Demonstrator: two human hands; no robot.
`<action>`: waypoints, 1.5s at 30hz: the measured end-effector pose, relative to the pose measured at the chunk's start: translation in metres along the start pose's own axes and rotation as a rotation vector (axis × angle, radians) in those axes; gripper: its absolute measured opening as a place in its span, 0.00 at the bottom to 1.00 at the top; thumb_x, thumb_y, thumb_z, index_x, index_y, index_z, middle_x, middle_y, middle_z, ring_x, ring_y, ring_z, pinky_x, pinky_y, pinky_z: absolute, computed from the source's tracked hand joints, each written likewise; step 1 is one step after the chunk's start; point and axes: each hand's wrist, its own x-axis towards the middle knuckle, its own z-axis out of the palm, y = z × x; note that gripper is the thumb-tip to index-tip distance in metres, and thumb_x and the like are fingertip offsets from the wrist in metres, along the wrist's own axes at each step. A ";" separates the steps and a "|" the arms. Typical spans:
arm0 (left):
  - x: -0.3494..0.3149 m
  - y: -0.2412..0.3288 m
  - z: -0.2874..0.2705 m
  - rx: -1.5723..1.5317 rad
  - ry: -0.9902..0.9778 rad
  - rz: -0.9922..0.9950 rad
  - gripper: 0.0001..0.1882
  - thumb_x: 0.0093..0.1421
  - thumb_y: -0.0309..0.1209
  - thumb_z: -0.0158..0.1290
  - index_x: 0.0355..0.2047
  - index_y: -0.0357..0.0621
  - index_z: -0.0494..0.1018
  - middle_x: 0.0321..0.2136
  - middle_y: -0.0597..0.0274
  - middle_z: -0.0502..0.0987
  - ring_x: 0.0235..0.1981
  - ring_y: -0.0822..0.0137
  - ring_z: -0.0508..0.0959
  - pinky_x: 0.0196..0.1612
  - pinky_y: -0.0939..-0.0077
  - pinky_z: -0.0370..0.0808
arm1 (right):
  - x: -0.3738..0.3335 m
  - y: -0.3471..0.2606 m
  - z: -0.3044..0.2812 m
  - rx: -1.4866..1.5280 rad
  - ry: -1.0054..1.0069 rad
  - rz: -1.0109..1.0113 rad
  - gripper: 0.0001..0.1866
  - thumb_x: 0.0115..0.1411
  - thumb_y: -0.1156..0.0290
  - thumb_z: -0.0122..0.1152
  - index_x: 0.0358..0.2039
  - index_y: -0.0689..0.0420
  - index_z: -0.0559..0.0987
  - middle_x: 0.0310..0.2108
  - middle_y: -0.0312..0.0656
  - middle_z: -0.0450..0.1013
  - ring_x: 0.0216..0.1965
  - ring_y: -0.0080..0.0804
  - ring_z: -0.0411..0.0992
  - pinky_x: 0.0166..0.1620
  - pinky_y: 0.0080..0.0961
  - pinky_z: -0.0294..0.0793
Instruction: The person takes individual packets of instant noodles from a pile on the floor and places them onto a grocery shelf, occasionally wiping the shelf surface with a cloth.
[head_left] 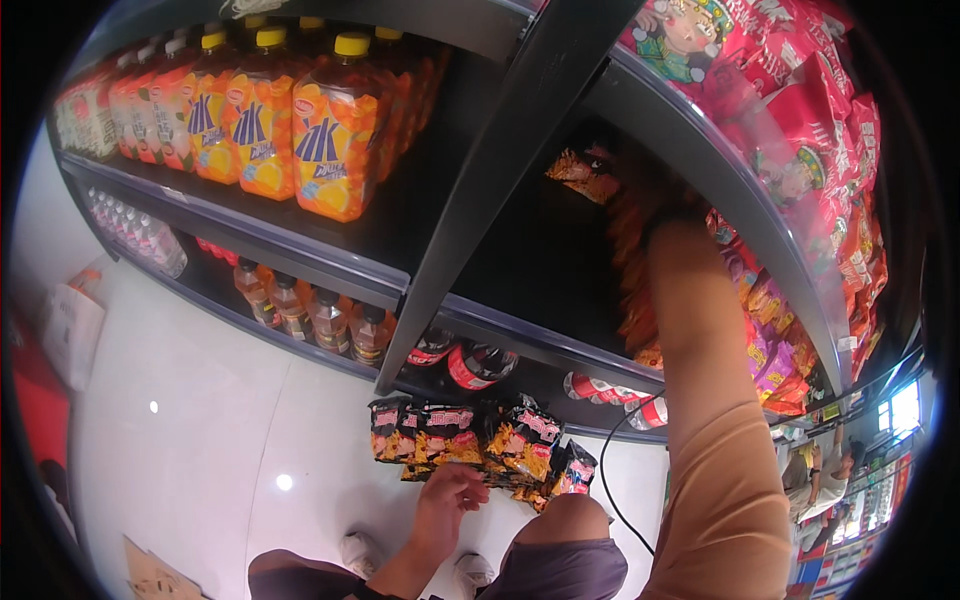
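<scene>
My right arm reaches up into a dark shelf bay, and my right hand (655, 188) is in shadow and blurred, so its fingers cannot be made out. Just left of it is a black and orange snack packet (582, 174); whether the hand holds it is unclear. A row of orange-toned packets (632, 285) lines the shelf beside that forearm. Low down, my left hand (452, 500) hovers over my knees with loosely bent fingers and nothing visible in it. Right by it, several black snack packets (447, 432) with noodle pictures are grouped on the floor.
Yellow-capped orange drink bottles (338, 130) fill the upper left shelf. Small brown bottles (328, 322) and dark cola bottles (480, 366) stand below. A black upright post (480, 175) divides the bays. Pink snack bags (800, 110) hang over the right shelf edge. A thin black cable (606, 480) curves downward.
</scene>
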 end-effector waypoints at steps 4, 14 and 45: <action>0.008 0.008 0.001 0.034 -0.007 0.002 0.10 0.55 0.31 0.43 0.36 0.44 0.69 0.27 0.61 0.75 0.30 0.68 0.73 0.36 0.76 0.66 | 0.002 -0.001 0.002 -0.036 0.006 -0.024 0.17 0.54 0.65 0.60 0.44 0.56 0.75 0.38 0.45 0.75 0.41 0.36 0.71 0.44 0.32 0.69; 0.031 0.000 0.019 0.043 -0.125 -0.061 0.09 0.55 0.29 0.43 0.35 0.42 0.69 0.26 0.60 0.75 0.30 0.67 0.74 0.36 0.75 0.68 | -0.001 -0.001 0.003 -0.105 0.014 -0.092 0.17 0.55 0.66 0.58 0.44 0.56 0.74 0.38 0.46 0.75 0.41 0.39 0.72 0.44 0.33 0.70; 0.038 -0.029 0.033 0.837 -0.304 0.041 0.06 0.59 0.31 0.44 0.35 0.44 0.68 0.26 0.62 0.75 0.29 0.70 0.74 0.37 0.76 0.68 | -0.124 -0.050 -0.025 -0.003 0.078 -0.460 0.15 0.56 0.74 0.51 0.45 0.56 0.73 0.39 0.54 0.73 0.38 0.50 0.73 0.40 0.40 0.72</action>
